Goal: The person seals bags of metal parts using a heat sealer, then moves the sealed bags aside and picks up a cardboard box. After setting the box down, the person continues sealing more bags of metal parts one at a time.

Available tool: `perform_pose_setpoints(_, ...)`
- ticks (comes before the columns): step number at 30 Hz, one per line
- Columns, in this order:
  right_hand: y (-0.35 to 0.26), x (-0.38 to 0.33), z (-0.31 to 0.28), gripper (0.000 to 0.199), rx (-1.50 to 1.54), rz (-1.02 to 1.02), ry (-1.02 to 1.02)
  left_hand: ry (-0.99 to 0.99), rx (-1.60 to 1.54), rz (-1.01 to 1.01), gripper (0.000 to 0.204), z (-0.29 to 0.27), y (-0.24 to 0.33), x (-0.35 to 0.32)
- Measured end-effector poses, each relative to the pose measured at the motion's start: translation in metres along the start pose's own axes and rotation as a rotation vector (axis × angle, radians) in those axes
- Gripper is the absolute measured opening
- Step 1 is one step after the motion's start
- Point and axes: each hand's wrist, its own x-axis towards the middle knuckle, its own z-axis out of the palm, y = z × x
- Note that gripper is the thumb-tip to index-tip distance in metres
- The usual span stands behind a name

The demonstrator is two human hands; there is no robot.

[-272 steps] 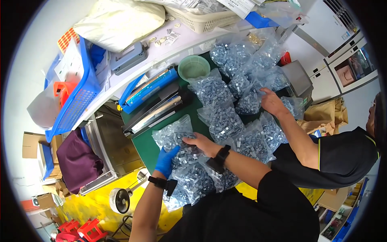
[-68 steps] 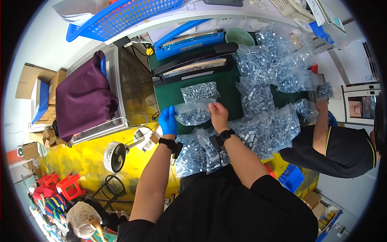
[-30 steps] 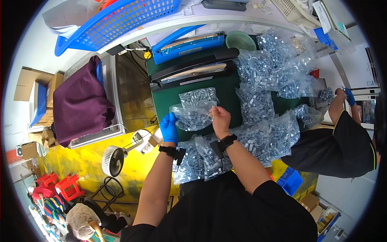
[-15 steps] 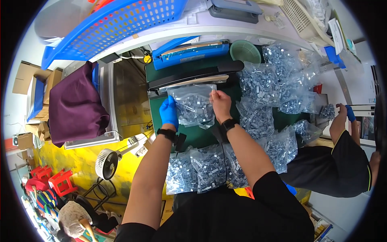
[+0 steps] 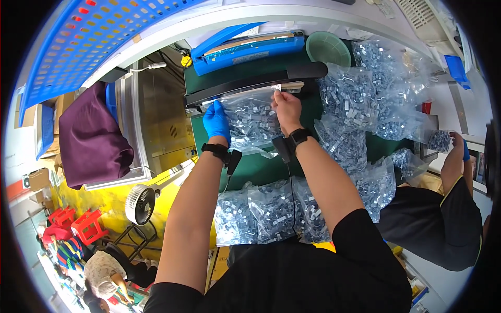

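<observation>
A clear plastic bag [image 5: 253, 125] of small grey metallic pieces hangs between my two hands. In a blue glove, my left hand [image 5: 216, 124] pinches its far left corner. My bare right hand [image 5: 287, 110] grips the far right corner, where a pale bit of bag shows above the fingertips. The bag's far edge lies at the black long-armed bag sealer [image 5: 240, 87], just under the arm; whether it is fully between the jaws I cannot tell. Dark bands with small black devices circle both my wrists.
Filled bags [image 5: 347, 99] are heaped on the right, and a row of bags [image 5: 274, 216] lies nearest me. Behind the sealer stand a blue sealer [image 5: 250, 55] and a green bowl [image 5: 327, 49]. At right, a co-worker's hand [image 5: 459, 143] holds a small bag. A fan [image 5: 141, 203] stands left.
Both hands have carried the bag forward, bringing its far edge up to the black sealer's arm. My view has shifted slightly.
</observation>
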Motion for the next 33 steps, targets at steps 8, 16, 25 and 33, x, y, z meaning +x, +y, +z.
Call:
perform_pose_setpoints(8, -0.004, -0.005, -0.003, 0.028, 0.209, 0.037, -0.008, 0.057, 0.031, 0.057, 0.022, 0.009, 0.008, -0.002)
perform_pose_setpoints(16, -0.012, -0.002, -0.001, 0.024, 0.145, 0.092, -0.004, 0.145, 0.105, 0.054, 0.020, 0.009, 0.006, 0.013)
perform_pose_setpoints(25, -0.001, -0.002, -0.006, 0.020, 0.172, -0.023, 0.066, 0.138, 0.230, 0.149, 0.016, 0.007, 0.015, 0.005)
perform_pose_setpoints(33, -0.003, 0.000, 0.008, 0.022, 0.213, 0.044, 0.118, 0.195, 0.068, 0.139, 0.014, 0.002, 0.005, 0.018)
